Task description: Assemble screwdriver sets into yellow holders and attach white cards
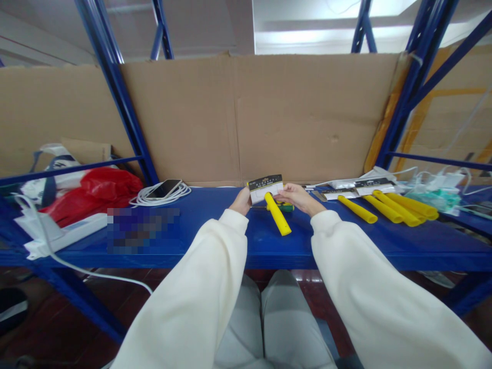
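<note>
Above the blue shelf I hold a yellow-handled scraper (278, 214), its wide end toward the back inside a black-and-white card sleeve (266, 187). My left hand (241, 201) is closed on the sleeve's left edge. On the other side, my right hand (299, 198) pinches the sleeve's lower right corner beside the handle. Partly hidden underneath lies a screwdriver with a green and yellow handle (286, 207). To the right, several similar yellow-handled scrapers (388, 207) lie together, and those whose wide ends show wear card sleeves.
Farther left are a phone (165, 188) on a coiled white cable (144, 199), a red plastic bag (103, 189) and a white power strip (77, 233). A cardboard panel (184, 123) stands behind the shelf (215, 241). Blue posts (128, 113) rise at both sides; cables and plastic packaging (438, 189) lie right.
</note>
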The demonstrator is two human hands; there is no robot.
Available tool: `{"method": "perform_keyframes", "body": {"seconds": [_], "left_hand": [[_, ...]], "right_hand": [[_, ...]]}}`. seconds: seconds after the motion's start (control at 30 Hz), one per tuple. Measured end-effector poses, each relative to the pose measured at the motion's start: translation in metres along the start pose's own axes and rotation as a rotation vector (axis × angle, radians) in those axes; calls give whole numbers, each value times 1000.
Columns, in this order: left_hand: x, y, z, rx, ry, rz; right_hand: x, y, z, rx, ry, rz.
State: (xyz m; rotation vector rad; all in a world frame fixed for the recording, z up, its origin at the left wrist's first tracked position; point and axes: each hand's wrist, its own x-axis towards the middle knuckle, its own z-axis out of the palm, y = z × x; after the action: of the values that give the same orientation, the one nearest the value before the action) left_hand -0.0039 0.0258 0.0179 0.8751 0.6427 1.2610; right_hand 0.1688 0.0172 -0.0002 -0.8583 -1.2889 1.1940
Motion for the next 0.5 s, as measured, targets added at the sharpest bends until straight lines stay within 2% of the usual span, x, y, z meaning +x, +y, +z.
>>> {"method": "perform_keyframes", "body": {"seconds": [0.13, 0.27, 0.5], "left_hand": [[6, 0, 0, 25, 8, 65], [7, -1, -5, 28, 33, 70], [1, -1, -14, 266, 207, 58]], "right_hand": [[1, -2, 1, 36, 42, -18], [1, -4, 1, 43, 82, -7], [0, -8, 1, 32, 166, -5]]}}
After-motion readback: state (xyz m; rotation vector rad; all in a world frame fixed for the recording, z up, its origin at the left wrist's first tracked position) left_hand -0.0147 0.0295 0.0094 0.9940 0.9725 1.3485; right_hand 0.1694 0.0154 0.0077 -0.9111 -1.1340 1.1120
